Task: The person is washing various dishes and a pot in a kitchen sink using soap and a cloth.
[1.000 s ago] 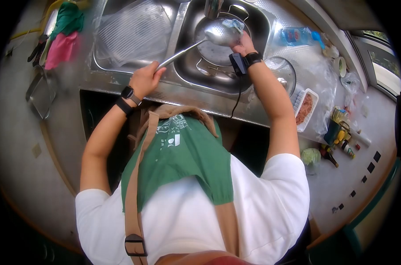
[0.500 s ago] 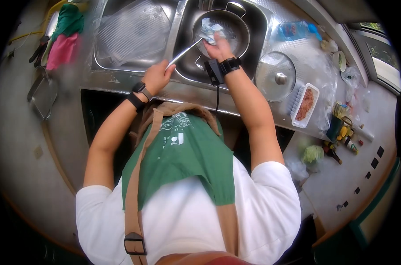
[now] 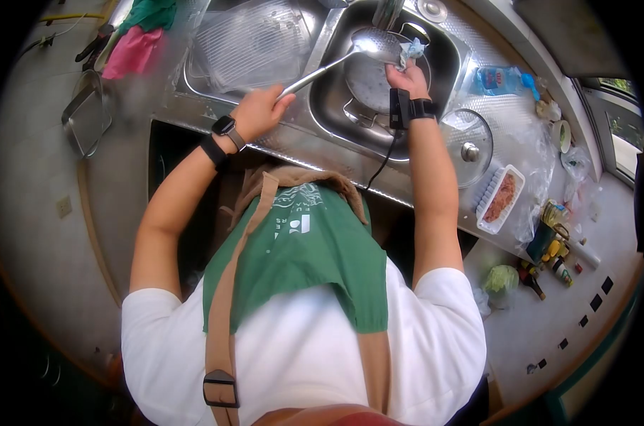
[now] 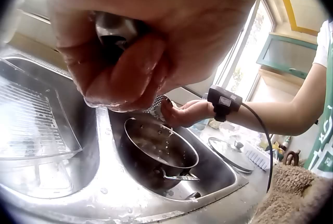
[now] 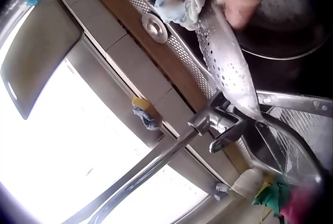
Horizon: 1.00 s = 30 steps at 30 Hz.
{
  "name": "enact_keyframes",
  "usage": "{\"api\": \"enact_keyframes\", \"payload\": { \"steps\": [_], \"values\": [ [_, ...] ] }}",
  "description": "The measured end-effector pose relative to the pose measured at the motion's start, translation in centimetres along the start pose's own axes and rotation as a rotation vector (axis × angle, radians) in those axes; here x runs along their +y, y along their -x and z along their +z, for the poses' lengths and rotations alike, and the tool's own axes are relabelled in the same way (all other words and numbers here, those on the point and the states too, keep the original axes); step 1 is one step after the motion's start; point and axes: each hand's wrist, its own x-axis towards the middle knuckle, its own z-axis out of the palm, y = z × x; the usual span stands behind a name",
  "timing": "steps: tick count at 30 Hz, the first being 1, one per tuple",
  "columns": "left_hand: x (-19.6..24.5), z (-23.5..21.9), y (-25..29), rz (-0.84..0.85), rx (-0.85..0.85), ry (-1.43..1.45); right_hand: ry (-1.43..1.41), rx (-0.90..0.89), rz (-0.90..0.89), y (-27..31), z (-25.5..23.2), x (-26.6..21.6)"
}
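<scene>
My left hand (image 3: 259, 110) grips the end of the long metal handle of a perforated skimmer (image 3: 377, 44); in the left wrist view the fingers (image 4: 127, 73) curl round it. The skimmer's bowl is over a two-handled metal pot (image 3: 370, 91) in the right sink basin. My right hand (image 3: 408, 79) pinches a crumpled white-and-blue cloth (image 3: 411, 50) at the bowl's far edge. Seen from the right wrist, this cloth (image 5: 177, 11) folds over the rim of the wet skimmer (image 5: 223, 60).
A faucet (image 5: 223, 122) stands behind the basin. In the left basin lies a clear ridged tray (image 3: 251, 50). To the right are a glass lid (image 3: 471, 167), a white tray of raw meat (image 3: 498, 200) and a blue bottle (image 3: 499, 81). Green and pink gloves (image 3: 134, 53) hang at left.
The skimmer's bowl, edge-on and mostly hidden half a second ago, has turned to show its face again. My right hand and the cloth have moved away from my body, toward the faucet.
</scene>
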Motion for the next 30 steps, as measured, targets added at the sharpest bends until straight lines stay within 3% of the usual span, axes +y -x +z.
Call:
{"api": "enact_keyframes", "payload": {
  "steps": [3,4,5,8,12,14,19,20,23,25,27,28,30],
  "values": [
    [-0.4,-0.3,-0.5,-0.002,0.010,-0.014,0.193,-0.020,0.007,2.4,1.5,2.4],
    [-0.7,-0.6,-0.4,0.006,0.022,-0.015,0.272,-0.043,0.049,2.9,1.3,2.8],
    [-0.8,-0.9,-0.2,0.015,0.018,-0.007,0.333,-0.079,0.227,3.5,1.3,2.4],
    [-0.3,-3.0,1.1,0.017,0.100,-0.119,0.714,-0.066,0.252,5.2,0.6,2.1],
    [-3.0,-5.4,3.3,-0.069,0.128,-0.293,0.951,0.059,0.092,3.6,-2.8,0.2],
    [-3.8,-6.5,4.3,-0.083,0.169,-0.359,1.278,0.234,0.031,1.9,-3.9,-0.4],
    [-5.8,-8.3,5.8,-0.171,0.192,-0.393,1.283,0.192,-0.028,3.1,-4.1,-0.3],
    [-6.2,-8.4,5.9,-0.236,0.157,-0.430,1.376,0.142,-0.070,3.9,-3.8,-0.5],
    [-9.2,-7.8,5.8,-0.164,0.182,-0.455,1.566,0.070,-0.198,4.9,-4.9,-1.7],
    [-10.0,-7.3,5.4,-0.189,0.141,-0.444,1.960,-0.004,-0.584,6.0,-5.3,-2.3],
    [-10.8,-6.6,4.9,-0.139,0.167,-0.410,2.039,0.032,-0.682,7.7,-5.1,-3.4],
    [-10.6,-6.4,4.5,-0.196,0.115,-0.438,2.145,0.055,-0.786,8.6,-4.8,-3.9],
    [-12.2,-5.2,3.9,-0.109,0.148,-0.412,2.290,0.096,-0.983,9.8,-5.2,-5.4]
  ]
}}
